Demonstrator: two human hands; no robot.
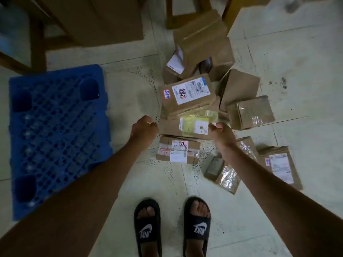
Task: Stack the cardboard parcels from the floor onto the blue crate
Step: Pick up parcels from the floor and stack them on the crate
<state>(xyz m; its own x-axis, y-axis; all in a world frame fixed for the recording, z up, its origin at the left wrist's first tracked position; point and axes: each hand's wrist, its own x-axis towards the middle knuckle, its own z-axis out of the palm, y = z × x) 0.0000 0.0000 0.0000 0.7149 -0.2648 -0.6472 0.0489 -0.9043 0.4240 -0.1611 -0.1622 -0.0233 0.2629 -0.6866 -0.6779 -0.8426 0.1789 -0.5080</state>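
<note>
The head view looks down at a tiled floor (278, 58). On the left lies the blue crate (57, 138), its grid top bare, with no parcel on it. Right of it, the left hand (143, 127) has its fingers curled round the left end of a flat parcel with a yellowish label (187, 126); the right hand (221, 133) grips the parcel's right end. That parcel sits among a cluster of cardboard parcels on the floor: a labelled box (187, 95) just beyond it, a taped one (179, 152) just nearer, and more boxes (250, 112) spread to the right. Two feet in black slides (147, 227) stand at the bottom edge.
</note>
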